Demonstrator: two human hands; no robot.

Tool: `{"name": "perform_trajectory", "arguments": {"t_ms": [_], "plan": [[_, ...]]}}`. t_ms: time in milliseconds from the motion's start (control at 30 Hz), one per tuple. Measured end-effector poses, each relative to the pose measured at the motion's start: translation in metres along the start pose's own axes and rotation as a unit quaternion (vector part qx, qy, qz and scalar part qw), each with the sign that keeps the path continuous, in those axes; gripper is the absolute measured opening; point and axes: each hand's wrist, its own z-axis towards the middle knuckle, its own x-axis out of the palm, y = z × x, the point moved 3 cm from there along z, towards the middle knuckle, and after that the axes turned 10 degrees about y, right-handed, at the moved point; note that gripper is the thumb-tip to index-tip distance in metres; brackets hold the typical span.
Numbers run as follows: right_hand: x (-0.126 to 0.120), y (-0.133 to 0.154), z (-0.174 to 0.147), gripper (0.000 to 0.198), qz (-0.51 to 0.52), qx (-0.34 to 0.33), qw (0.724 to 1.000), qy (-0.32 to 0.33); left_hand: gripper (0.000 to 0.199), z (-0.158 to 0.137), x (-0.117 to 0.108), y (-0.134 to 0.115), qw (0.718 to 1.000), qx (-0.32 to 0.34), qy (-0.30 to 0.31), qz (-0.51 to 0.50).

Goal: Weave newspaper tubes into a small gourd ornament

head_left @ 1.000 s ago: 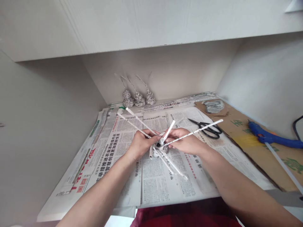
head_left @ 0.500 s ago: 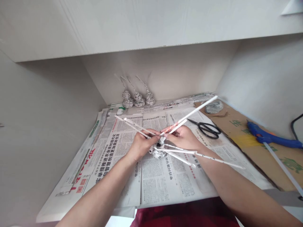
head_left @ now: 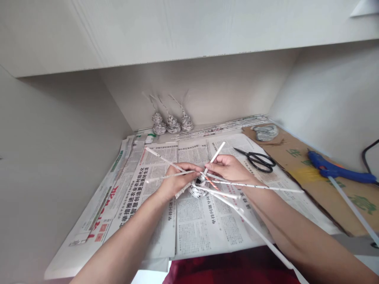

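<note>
A small round woven paper piece (head_left: 197, 191), made of rolled newspaper, sits between my hands above the newspaper. White rolled-paper sticks fan out from its top to the left and right. My left hand (head_left: 180, 179) grips the piece's left side, thumb over the base of the sticks. With thumb and fingertips, my right hand (head_left: 226, 167) pinches a short paper stick (head_left: 215, 157) slanting up and to the right. A longer paper stick (head_left: 262, 234), orange-marked near the weave, runs down to the right under my right forearm.
Three gourd-shaped woven paper pieces (head_left: 172, 124) stand at the back wall, beside a bundle of paper sticks (head_left: 225, 127). Black scissors (head_left: 259, 160) lie right of my hands. A blue glue gun (head_left: 340, 171) and a grey cloth-like lump (head_left: 265, 133) rest on cardboard (head_left: 299, 165).
The long orange-marked stick has swung from pointing up and right to pointing down and right. My right hand has shifted slightly and now pinches the short stick, which stands steeper.
</note>
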Motion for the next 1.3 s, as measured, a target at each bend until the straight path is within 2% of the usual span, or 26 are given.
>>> {"name": "perform_trajectory", "arguments": {"t_ms": [100, 200, 333, 500, 667, 867, 1033, 1167, 1300], "plan": [[0.001, -0.003, 0.001, 0.024, 0.016, -0.017, 1.0, -0.001, 0.026, 0.001, -0.003, 0.001, 1.0, -0.007, 0.021, -0.004], [0.003, -0.004, 0.001, 0.026, 0.045, -0.008, 0.999, 0.009, 0.027, 0.001, -0.003, 0.002, 1.0, -0.01, 0.025, 0.015], [0.007, -0.002, -0.001, 0.029, 0.054, -0.015, 0.998, 0.02, 0.027, 0.002, 0.0, 0.002, 0.999, 0.002, -0.005, 0.032], [0.013, -0.007, 0.0, 0.033, 0.087, -0.008, 0.993, 0.076, 0.024, 0.003, 0.003, 0.0, 0.999, 0.017, -0.017, 0.043], [0.01, -0.009, -0.001, 0.024, 0.134, 0.036, 0.984, 0.112, 0.022, 0.003, 0.004, 0.001, 0.999, 0.014, -0.027, 0.028], [0.008, -0.001, -0.008, 0.036, 0.194, 0.027, 0.962, 0.192, 0.022, 0.004, 0.006, 0.004, 0.999, -0.019, -0.042, 0.016], [0.01, -0.005, -0.003, 0.026, 0.182, 0.016, 0.967, 0.176, 0.023, 0.003, 0.007, 0.003, 0.999, -0.016, -0.043, 0.006], [0.008, -0.01, -0.001, 0.027, 0.166, 0.021, 0.971, 0.169, 0.021, 0.003, 0.006, 0.0, 0.999, 0.013, -0.038, 0.019], [0.004, -0.011, -0.006, 0.028, 0.156, -0.004, 0.974, 0.166, 0.019, 0.001, 0.005, -0.002, 0.999, 0.023, -0.024, 0.033]]}}
